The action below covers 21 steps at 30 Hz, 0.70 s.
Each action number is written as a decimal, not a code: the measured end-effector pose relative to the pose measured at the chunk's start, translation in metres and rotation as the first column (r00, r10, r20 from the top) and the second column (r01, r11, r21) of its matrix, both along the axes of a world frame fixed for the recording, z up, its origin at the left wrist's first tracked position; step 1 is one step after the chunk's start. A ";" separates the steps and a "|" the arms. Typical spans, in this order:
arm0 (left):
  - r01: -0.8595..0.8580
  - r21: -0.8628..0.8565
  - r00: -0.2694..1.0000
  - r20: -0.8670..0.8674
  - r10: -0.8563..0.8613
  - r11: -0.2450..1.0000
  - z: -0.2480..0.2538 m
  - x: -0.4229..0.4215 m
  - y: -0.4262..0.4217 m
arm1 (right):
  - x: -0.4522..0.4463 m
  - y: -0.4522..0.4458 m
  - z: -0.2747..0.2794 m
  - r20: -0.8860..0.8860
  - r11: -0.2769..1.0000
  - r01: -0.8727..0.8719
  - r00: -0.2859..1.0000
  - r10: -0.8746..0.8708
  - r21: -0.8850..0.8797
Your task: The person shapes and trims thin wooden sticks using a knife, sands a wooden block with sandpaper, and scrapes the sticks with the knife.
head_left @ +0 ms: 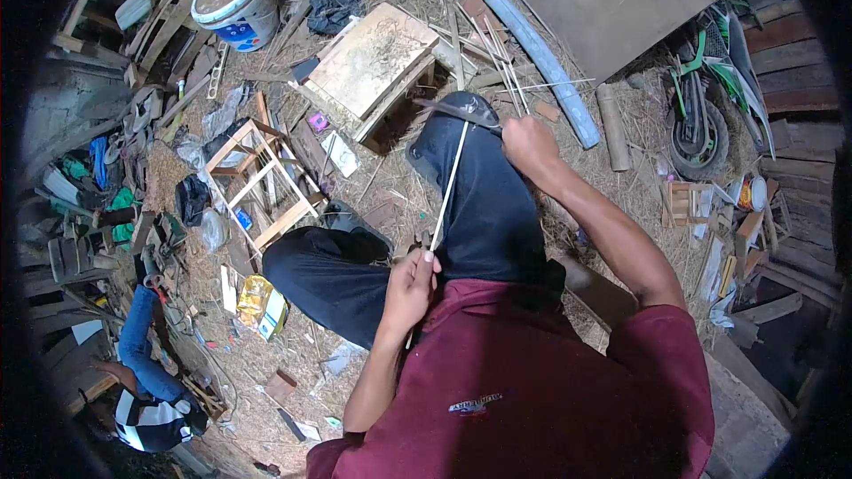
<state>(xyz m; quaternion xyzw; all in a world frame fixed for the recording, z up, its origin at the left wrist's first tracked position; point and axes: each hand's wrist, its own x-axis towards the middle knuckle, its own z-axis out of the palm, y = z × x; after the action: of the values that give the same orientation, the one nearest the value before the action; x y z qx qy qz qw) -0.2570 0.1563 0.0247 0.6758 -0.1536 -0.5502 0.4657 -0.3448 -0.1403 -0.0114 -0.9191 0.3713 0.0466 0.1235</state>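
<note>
My left hand [411, 288] is closed around the lower part of a thin pale wooden stick [453, 179]. The stick slants up over my dark trouser leg, and its far end meets the blade of a knife [461, 112]. My right hand [530, 145] grips the knife at its handle, which the fingers cover. The dark blade points left, lying across the stick above my raised knee. Whether the edge bites into the wood I cannot tell.
Ahead stands a low wooden bench [377, 58]. A slatted wooden frame [262, 179] is at the left, with a white bucket [232, 2] behind. A grey pipe [537, 58], thin sticks [506, 62] and a motorbike [706, 98] are to the right. Another person [151, 390] sits at lower left.
</note>
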 end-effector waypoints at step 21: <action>0.041 -0.108 0.891 0.453 0.013 0.993 -0.012 -0.005 -0.036 | 0.004 -0.009 -0.010 0.015 0.995 -0.095 0.995 0.095 -0.001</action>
<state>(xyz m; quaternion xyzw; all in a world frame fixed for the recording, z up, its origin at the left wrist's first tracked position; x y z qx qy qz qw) -0.2616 0.1203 0.0132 0.7565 -0.2940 -0.3711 0.4511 -0.3412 -0.1492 -0.0215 -0.9360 0.3263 0.0454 0.1240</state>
